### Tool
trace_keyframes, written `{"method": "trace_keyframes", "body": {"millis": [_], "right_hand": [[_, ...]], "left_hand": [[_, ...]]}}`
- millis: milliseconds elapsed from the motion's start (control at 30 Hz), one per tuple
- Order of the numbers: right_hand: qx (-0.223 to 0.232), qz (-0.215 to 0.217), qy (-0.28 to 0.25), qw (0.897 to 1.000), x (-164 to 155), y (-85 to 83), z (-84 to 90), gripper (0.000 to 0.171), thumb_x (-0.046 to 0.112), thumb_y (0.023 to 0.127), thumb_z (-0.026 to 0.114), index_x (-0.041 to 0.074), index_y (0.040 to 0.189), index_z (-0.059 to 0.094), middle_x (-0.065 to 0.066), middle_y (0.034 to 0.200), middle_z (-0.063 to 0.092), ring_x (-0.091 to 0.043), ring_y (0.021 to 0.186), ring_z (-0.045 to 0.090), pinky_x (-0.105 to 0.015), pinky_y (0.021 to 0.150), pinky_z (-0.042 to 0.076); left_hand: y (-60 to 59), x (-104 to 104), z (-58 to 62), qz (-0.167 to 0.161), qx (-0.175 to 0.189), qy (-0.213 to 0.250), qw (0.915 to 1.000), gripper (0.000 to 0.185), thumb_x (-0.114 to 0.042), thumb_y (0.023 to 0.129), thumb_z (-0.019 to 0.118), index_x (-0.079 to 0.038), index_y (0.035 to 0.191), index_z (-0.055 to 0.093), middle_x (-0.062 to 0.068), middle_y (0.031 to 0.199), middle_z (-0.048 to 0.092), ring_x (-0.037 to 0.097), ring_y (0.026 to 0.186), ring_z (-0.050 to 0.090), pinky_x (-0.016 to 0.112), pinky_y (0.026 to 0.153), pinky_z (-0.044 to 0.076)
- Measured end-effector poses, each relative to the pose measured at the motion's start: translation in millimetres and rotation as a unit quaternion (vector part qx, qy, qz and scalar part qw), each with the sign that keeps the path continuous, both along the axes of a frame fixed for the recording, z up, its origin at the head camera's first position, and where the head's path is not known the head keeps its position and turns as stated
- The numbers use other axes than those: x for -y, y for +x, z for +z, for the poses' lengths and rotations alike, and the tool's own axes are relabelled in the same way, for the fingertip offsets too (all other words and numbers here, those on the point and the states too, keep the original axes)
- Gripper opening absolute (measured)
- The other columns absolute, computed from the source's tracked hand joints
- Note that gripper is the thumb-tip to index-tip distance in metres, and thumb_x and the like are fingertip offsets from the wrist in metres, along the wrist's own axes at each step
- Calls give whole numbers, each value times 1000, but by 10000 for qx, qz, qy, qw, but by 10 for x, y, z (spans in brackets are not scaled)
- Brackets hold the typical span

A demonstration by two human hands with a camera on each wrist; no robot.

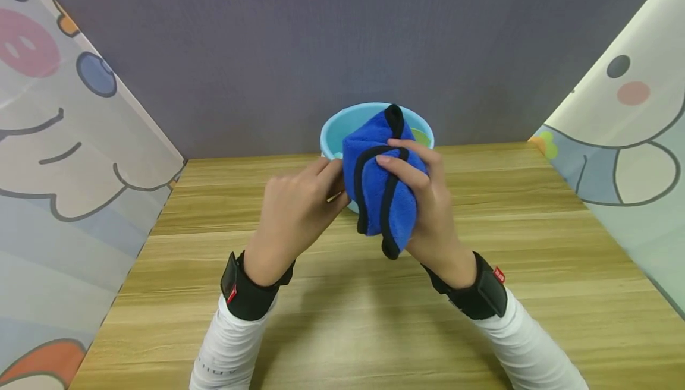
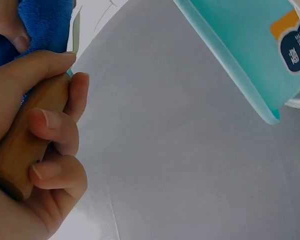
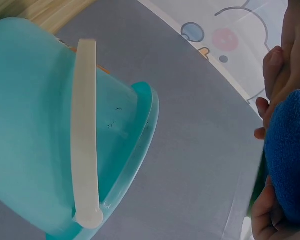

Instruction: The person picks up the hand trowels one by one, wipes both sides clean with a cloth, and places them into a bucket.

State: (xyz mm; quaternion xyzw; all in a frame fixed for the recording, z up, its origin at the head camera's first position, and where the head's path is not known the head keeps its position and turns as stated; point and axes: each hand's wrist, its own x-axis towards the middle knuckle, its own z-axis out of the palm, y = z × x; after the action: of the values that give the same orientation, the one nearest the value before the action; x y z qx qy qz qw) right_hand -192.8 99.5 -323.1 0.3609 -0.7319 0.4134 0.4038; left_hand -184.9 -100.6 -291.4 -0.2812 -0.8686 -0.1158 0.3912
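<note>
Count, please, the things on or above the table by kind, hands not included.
Blue cloth: 1
Light blue bowl: 1
Wooden-handled tool in the left hand: 1
Total: 3

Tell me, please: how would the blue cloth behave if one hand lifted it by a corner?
The blue cloth probably flops and unfolds; it sits folded and bunched in the right hand. Its plush pile suggests good grip, not slipperiness. It looks light and unbreakable.

Head above; wrists close, bucket (image 1: 342, 128) shared.
</note>
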Motion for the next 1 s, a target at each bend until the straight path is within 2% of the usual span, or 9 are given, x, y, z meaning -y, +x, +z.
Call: {"method": "trace_keyframes", "body": {"millis": [333, 700, 1000], "right_hand": [[-305, -217, 63, 9993, 3, 40, -7, 41, 34, 96, 68, 17, 129, 51, -24, 138, 47, -46, 130, 53, -48, 112, 45], [-489, -390, 67, 9980, 23, 47, -1, 35, 30, 99, 66, 16, 128, 51, -24, 137, 49, -46, 127, 56, -43, 112, 46], [-374, -394, 100, 9985, 6, 27, 13, 38, 28, 97, 67, 19, 130, 50, -22, 138, 49, -45, 128, 56, -49, 110, 48]], "left_hand": [[71, -7, 19, -379, -86, -97, 9992, 23, -16, 82, 85, -9, 88, 64, -1, 71, 57, 10, 52, 50, 26, 44, 37], [82, -8, 10, -374, -76, -82, 9992, 24, -14, 81, 85, -9, 94, 65, -1, 73, 60, 9, 53, 53, 26, 44, 39], [80, -16, 11, -300, -217, 17, 9993, 25, -15, 81, 85, -8, 95, 66, -1, 73, 59, 10, 52, 52, 26, 44, 39]]}}
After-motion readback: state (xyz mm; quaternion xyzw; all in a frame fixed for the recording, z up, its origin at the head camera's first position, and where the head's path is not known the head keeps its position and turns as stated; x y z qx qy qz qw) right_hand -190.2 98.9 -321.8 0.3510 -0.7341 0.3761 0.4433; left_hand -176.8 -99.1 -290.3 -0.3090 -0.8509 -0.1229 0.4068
